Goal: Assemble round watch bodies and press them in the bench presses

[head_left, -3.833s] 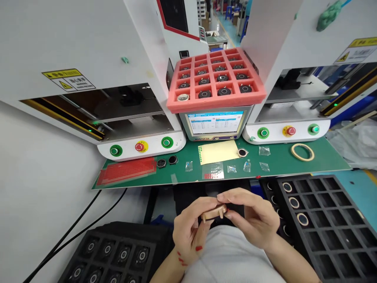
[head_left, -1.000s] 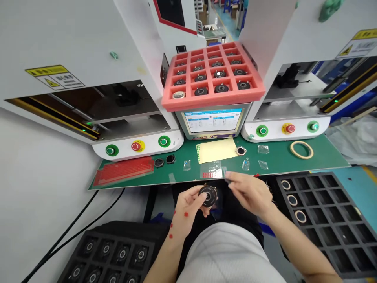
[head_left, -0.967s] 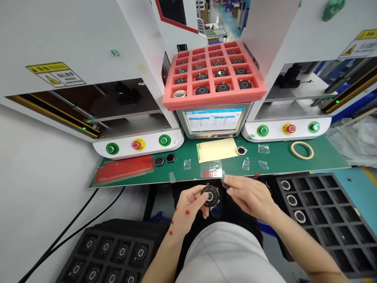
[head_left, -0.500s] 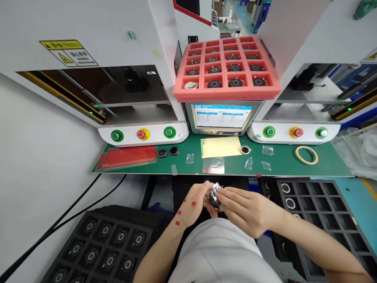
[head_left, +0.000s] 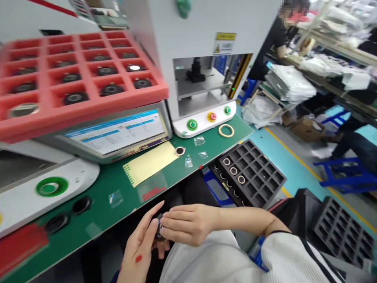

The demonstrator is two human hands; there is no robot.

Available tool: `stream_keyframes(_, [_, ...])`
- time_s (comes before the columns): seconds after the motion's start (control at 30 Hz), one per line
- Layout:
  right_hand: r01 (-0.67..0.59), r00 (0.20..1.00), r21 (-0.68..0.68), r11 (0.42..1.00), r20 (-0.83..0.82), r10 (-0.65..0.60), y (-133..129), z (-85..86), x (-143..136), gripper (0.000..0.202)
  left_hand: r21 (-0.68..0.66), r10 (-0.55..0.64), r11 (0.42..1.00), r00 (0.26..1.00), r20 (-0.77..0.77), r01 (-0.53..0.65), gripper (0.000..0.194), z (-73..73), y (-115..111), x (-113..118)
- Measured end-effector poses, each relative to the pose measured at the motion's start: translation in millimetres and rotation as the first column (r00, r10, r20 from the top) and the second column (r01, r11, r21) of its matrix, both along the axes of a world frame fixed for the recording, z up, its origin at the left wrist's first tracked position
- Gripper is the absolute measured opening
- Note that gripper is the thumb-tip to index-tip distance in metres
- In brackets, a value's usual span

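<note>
Between my two hands, low in the centre and over my lap, is a dark, glossy round watch case (head_left: pixel 160 228), mostly covered by fingers. My left hand (head_left: pixel 144 239) holds it from the left and below, the thumb along its near side. From the right, my right hand (head_left: pixel 188 224) lays its closed-together fingers over the case. Red sticker pieces (head_left: pixel 138 258) cling to the back of my left hand. On the green bench (head_left: pixel 108 220) beyond lie two more dark watch cases (head_left: pixel 57 223) and a round piece with a pale rim (head_left: pixel 180 151).
A pink foam tray (head_left: pixel 88 114) of round watch parts sits on the monitor (head_left: pixel 118 131). Right of it stands a white press (head_left: pixel 212 78). A tape ring (head_left: pixel 226 130) and yellow sheet (head_left: pixel 151 161) lie on the bench. Black trays (head_left: pixel 259 173) stand right. A co-worker (head_left: pixel 279 39) is behind.
My view has swung to the right, bringing the right-hand press, floor and shelves in. Both hands stay together at the watch case; the shiny film seen on it earlier is not visible now.
</note>
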State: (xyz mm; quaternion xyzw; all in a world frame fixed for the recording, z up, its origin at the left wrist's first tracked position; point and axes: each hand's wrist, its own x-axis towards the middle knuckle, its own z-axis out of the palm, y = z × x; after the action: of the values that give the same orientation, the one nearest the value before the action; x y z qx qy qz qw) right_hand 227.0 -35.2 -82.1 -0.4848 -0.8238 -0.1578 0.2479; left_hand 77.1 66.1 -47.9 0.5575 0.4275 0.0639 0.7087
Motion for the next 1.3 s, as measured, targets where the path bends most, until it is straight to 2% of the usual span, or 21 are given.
stream_keyframes(0.03, [0.063, 0.99, -0.08, 0.995, -0.12, -0.073, -7, -10.8, 4, 0.025, 0.034, -0.025, 0.999, 1.0, -0.014, 0.026, 0.077, -2.2, -2, 3])
stream_keyframes(0.07, [0.155, 0.943, -0.173, 0.973, -0.267, -0.198, -17, -21.8, 10, 0.023, 0.074, -0.05, 0.996, 0.998, -0.031, 0.052, 0.078, -4.7, -3, 6])
stream_keyframes(0.1, [0.265, 0.843, -0.274, 0.925, -0.401, -0.36, -30, -33.0, 19, 0.021, 0.119, -0.071, 0.99, 0.996, -0.054, 0.077, 0.079, -7.7, -2, 7])
stream_keyframes(0.13, [0.378, 0.683, -0.383, 0.843, -0.5, -0.533, -46, -44.1, 31, 0.019, 0.157, -0.091, 0.982, 0.992, -0.084, 0.103, 0.081, -11.5, 0, 8])
stream_keyframes(0.17, [0.486, 0.51, -0.475, 0.733, -0.527, -0.68, -65, -55.3, 46, 0.02, 0.183, -0.105, 0.975, 0.988, -0.117, 0.125, 0.083, -15.8, 3, 8])
stream_keyframes(0.2, [0.565, 0.379, -0.529, 0.633, -0.515, -0.769, -88, -66.4, 63, 0.023, 0.191, -0.114, 0.971, 0.982, -0.15, 0.142, 0.085, -20.7, 6, 8])
stream_keyframes(0.3, [0.687, 0.021, -0.656, 0.313, -0.413, -0.911, -167, -98.0, 110, 0.027, 0.171, -0.081, 0.978, 0.977, -0.2, 0.116, 0.088, -36.2, 14, 6])
stream_keyframes(0.37, [0.667, -0.16, -0.733, 0.129, -0.31, -0.937, -217, -117.0, 129, 0.023, 0.157, -0.06, 0.983, 0.974, -0.219, 0.095, 0.087, -44.7, 14, 7])
stream_keyframes(0.4, [0.638, -0.22, -0.768, 0.063, -0.26, -0.94, -237, -125.9, 133, 0.023, 0.157, -0.061, 0.983, 0.972, -0.227, 0.099, 0.085, -47.7, 13, 9])
stream_keyframes(0.5, [0.529, -0.305, -0.847, -0.049, -0.136, -0.943, -273, -149.3, 130, 0.021, 0.169, -0.111, 0.973, 0.962, -0.25, 0.156, 0.077, -51.7, 8, 17])
stream_keyframes(0.6, [0.468, -0.313, -0.876, -0.113, -0.045, -0.949, -279, -163.6, 119, 0.02, 0.19, -0.171, 0.956, 0.953, -0.251, 0.222, 0.071, -50.9, 3, 26])
stream_keyframes(0.67, [0.479, -0.3, -0.863, -0.161, 0.011, -0.954, -275, -164.8, 111, 0.02, 0.194, -0.203, 0.947, 0.945, -0.255, 0.256, 0.07, -50.3, 3, 29])
stream_keyframes(0.77, [0.545, -0.262, -0.809, -0.221, 0.086, -0.961, -263, -153.8, 102, 0.018, 0.197, -0.232, 0.936, 0.933, -0.274, 0.29, 0.07, -51.4, 7, 28])
stream_keyframes(0.83, [0.599, -0.22, -0.77, -0.222, 0.108, -0.969, -246, -140.3, 102, 0.015, 0.18, -0.267, 0.928, 0.92, -0.286, 0.325, 0.071, -52.4, 11, 26])
stream_keyframes(0.9, [0.66, -0.149, -0.733, -0.165, 0.087, -0.985, -216, -123.9, 109, 0.013, 0.165, -0.305, 0.919, 0.91, -0.281, 0.359, 0.07, -52.1, 13, 24])
stream_keyframes(0.97, [0.722, -0.049, -0.69, -0.051, 0.022, -0.999, -174, -105.8, 121, 0.019, 0.181, -0.329, 0.907, 0.908, -0.261, 0.381, 0.065, -50.1, 13, 22])
stream_keyframes(1.03, [0.757, 0.072, -0.646, 0.096, -0.063, -0.995, -121, -87.9, 133, 0.026, 0.212, -0.336, 0.896, 0.908, -0.249, 0.39, 0.059, -47.0, 12, 21])
stream_keyframes(1.1, [0.752, 0.198, -0.613, 0.242, -0.14, -0.97, -66, -73.2, 140, 0.024, 0.243, -0.326, 0.891, 0.913, -0.245, 0.383, 0.054, -43.1, 8, 19])
stream_keyframes(1.17, [0.72, 0.301, -0.594, 0.358, -0.198, -0.933, -13, -63.8, 140, 0.022, 0.26, -0.311, 0.893, 0.921, -0.235, 0.368, 0.052, -38.9, 6, 15])
stream_keyframes(1.23, [0.684, 0.36, -0.588, 0.432, -0.243, -0.901, 32, -60.6, 135, 0.026, 0.267, -0.288, 0.901, 0.932, -0.219, 0.341, 0.051, -34.7, 4, 9])
stream_keyframes(1.3, [0.654, 0.373, -0.595, 0.468, -0.284, -0.883, 68, -62.1, 127, 0.033, 0.276, -0.254, 0.91, 0.942, -0.218, 0.309, 0.05, -31.5, 5, 1])
